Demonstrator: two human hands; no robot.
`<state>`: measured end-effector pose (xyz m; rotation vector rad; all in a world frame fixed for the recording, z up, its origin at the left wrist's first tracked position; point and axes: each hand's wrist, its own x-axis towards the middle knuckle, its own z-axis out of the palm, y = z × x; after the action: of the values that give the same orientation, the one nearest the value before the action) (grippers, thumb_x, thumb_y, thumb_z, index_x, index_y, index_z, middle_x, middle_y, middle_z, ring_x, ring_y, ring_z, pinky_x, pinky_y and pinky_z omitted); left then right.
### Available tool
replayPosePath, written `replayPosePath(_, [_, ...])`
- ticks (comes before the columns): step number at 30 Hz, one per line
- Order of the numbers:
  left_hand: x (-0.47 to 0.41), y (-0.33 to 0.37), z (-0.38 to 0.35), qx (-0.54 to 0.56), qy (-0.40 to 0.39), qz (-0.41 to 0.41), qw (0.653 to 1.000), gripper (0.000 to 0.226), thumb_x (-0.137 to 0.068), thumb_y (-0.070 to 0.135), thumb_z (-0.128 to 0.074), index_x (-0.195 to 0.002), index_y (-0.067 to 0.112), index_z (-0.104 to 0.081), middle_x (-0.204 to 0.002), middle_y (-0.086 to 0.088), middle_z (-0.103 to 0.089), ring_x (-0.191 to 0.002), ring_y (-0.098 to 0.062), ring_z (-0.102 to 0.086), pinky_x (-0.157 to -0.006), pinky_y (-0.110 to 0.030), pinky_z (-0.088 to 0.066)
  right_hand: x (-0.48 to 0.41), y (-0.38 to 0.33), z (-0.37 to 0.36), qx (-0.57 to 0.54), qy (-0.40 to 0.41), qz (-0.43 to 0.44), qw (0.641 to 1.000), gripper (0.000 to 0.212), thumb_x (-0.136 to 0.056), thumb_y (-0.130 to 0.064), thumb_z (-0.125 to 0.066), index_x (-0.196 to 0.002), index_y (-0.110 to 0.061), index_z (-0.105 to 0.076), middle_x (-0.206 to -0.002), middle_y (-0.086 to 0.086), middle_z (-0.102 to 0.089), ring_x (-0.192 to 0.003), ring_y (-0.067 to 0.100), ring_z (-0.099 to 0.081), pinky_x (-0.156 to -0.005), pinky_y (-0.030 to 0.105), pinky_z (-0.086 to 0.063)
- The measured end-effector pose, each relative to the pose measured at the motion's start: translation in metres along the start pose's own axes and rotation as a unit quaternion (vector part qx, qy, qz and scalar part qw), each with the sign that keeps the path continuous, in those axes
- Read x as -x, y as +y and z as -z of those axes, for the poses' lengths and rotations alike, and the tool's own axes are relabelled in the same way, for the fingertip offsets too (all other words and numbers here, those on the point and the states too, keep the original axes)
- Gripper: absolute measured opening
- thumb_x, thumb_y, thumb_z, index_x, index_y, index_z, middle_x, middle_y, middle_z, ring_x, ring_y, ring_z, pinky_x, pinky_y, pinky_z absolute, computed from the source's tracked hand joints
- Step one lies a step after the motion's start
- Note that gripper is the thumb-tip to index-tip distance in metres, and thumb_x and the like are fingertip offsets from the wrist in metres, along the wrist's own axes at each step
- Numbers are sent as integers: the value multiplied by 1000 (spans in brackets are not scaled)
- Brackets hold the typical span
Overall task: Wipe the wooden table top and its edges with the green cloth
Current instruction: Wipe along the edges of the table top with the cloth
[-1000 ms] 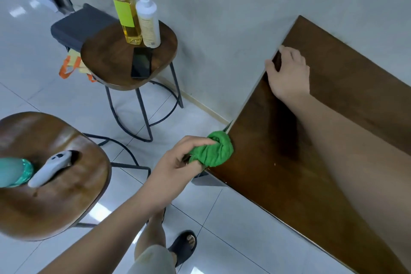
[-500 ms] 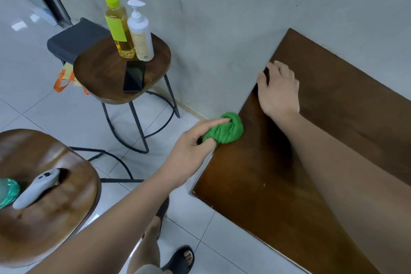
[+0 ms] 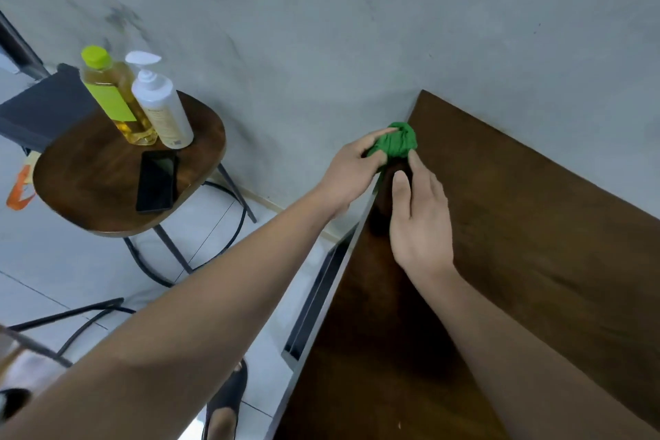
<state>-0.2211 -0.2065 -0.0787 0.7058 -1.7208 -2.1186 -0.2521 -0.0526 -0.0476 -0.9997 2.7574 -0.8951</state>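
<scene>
The dark wooden table top (image 3: 528,261) fills the right side, its far edge against the grey wall. My left hand (image 3: 351,171) grips the bunched green cloth (image 3: 396,144) and presses it on the table's left edge, close to the far corner by the wall. My right hand (image 3: 419,218) lies flat on the table top just behind the cloth, fingers apart, with its fingertips touching or nearly touching the cloth.
A round wooden stool (image 3: 107,186) stands to the left with a yellow bottle (image 3: 110,96), a white pump bottle (image 3: 160,111) and a black phone (image 3: 157,180) on it. A dark seat (image 3: 39,111) lies behind it. A sandalled foot (image 3: 223,404) rests on the tiled floor below.
My left hand has slid the cloth along the table's left edge from the near corner up to the far corner by the wall. The view has shifted forward and right; the near stool has left view.
</scene>
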Motion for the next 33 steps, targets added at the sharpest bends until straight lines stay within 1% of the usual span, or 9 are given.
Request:
replayPosePath(4, [-53, 13, -9, -17, 2, 7, 1000, 46, -106, 18, -62, -149, 34, -69, -140, 5, -75, -123, -9, -70, -111, -28, -54, 0, -2, 0, 16, -17, -6, 1000, 66, -117, -62, -20, -173, -31, -31, -178, -4, -35, -165, 15, -27, -133, 35, -20])
replayPosePath(9, [-96, 23, -18, -43, -6, 11, 999, 48, -108, 22, -59, -153, 37, -65, -144, 4, -71, -131, -15, -67, -117, -37, -53, -1, -4, 1, 40, -28, -5, 999, 67, -116, -60, -20, -173, -26, -33, -178, -2, -35, -165, 11, -23, -131, 27, -12])
replayPosePath(14, [-115, 34, -22, -56, -19, 5, 998, 49, -111, 21, -60, -159, 32, -59, -152, 3, -66, -138, -14, -61, -122, -31, -46, -4, 0, -4, 63, -25, 4, 998, 70, -117, -60, -17, -171, -21, -39, -177, -4, -38, -165, 10, -24, -133, 29, -13])
replayPosePath(18, [-107, 37, -20, -55, -25, 11, 998, 50, -112, 19, -59, -160, 30, -56, -153, 1, -65, -138, -14, -60, -117, -26, -47, -4, -1, -3, 57, -19, 2, 998, 68, -118, -57, -19, -170, -19, -41, -175, -3, -41, -165, 11, -26, -134, 29, -15])
replayPosePath(22, [-61, 25, -7, -52, -16, 14, 998, 53, -107, 14, -60, -156, 34, -61, -148, 8, -68, -136, -11, -63, -111, -23, -49, -3, -6, 0, 47, -9, -3, 999, 68, -117, -56, -21, -167, -18, -46, -172, -2, -46, -163, 13, -31, -134, 34, -22])
replayPosePath(25, [-2, 8, 8, -30, -25, 20, 999, 55, -104, 8, -60, -152, 36, -65, -146, 11, -71, -135, -8, -66, -119, -35, -51, -2, -7, 3, 14, -4, -9, 1000, 61, -119, -52, -25, -161, -16, -51, -168, 3, -51, -160, 18, -37, -133, 41, -29])
replayPosePath(27, [42, 1, 17, -27, -35, 32, 999, 56, -103, 6, -60, -149, 38, -66, -143, 14, -72, -133, -6, -67, -119, -38, -51, -1, -7, 4, 0, -5, -10, 1000, 56, -121, -50, -27, -154, -15, -55, -163, 5, -55, -157, 21, -41, -131, 46, -33])
replayPosePath(30, [109, -7, 30, -23, -30, 49, 998, 56, -104, 2, -61, -148, 35, -68, -138, 16, -74, -127, -3, -68, -116, -35, -53, 1, -9, 6, -16, 4, -16, 1000, 55, -121, -48, -28, -154, -15, -57, -162, 6, -57, -153, 24, -47, -130, 43, -34])
replayPosePath(33, [174, -12, 43, -11, -34, 75, 997, 55, -106, -2, -62, -147, 33, -70, -141, 13, -74, -132, -6, -67, -119, -38, -52, 1, -9, 6, 2, -1, -13, 1000, 48, -121, -43, -32, -147, -15, -61, -160, 7, -59, -150, 25, -50, -126, 39, -34])
